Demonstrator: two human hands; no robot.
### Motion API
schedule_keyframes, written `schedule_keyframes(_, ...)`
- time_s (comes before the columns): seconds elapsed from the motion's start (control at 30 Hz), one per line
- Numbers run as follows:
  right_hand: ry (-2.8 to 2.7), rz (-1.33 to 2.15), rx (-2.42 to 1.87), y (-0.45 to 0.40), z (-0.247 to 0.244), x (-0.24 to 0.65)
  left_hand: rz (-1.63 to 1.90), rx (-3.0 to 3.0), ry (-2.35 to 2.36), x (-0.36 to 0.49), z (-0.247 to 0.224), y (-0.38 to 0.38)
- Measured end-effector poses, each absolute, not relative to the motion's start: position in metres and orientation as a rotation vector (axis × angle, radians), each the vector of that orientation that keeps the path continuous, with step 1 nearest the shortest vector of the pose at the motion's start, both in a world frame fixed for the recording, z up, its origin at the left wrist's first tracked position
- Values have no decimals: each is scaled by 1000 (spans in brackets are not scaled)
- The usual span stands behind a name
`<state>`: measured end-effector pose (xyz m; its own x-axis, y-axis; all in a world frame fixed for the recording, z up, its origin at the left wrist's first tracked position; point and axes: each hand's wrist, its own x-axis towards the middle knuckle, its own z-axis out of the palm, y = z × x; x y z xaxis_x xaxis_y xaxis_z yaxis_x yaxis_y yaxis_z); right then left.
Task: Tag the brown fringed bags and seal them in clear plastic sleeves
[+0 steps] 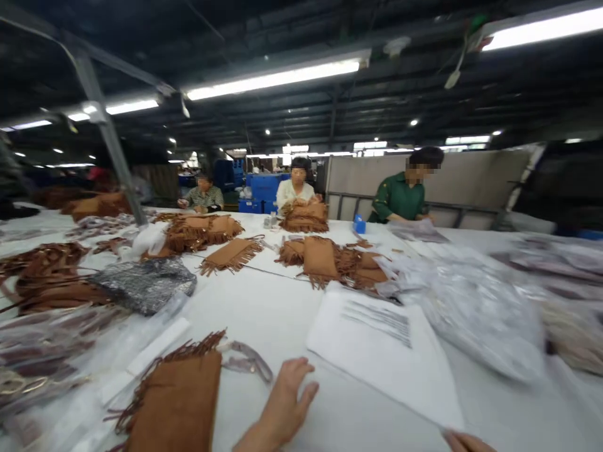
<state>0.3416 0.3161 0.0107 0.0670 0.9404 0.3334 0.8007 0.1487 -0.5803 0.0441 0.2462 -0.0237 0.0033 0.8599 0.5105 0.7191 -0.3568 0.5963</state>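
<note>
White flat sheet or bag w/ grey printed lines (377, 320) is on the white desk (264, 301), R of the landmark: tan suede-look fringed bag (176, 405). Sheet looks light, limp, prob. a bit slippery; est. it'll fold or skate if pushed mid-span. Best hold: near R corner + L edge, pulled lightly flat. No sign it's fragile, creasing is the main risk.

Right grip (467, 442) is at the sheet's near R corner, well R of landmark; mostly out of frame, can't tell if clenched on it. Left grip (287, 398) released, fingers spread, nothing in it, just R of landmark.

Landmark bag: soft body, fringe may snag; take by the plain panel. Plastic-wrapped curved strap (254, 358) just R of it, near left grip. Beyond it: brown fringed pile (325, 260); crinkled black plastic (148, 282) behind-L. Clear plastic heap (485, 320) far R, beside sheet.
</note>
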Motion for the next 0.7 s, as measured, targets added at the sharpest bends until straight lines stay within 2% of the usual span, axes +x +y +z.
schedule_keyframes(0.17,-1976,559,-1636,314,9,339,1207,2164,1467,62,-13,278)
schedule_keyframes(0.4,-2058,591,-1645,368,-15,291,1016,2377,1443,79,-36,296)
schedule_keyframes(0.6,-2094,614,-1679,376,-27,297,1024,2346,1781,88,-32,321)
schedule_keyframes(0.7,-2098,645,-1673,379,-27,300,901,2365,1905,98,-22,338)
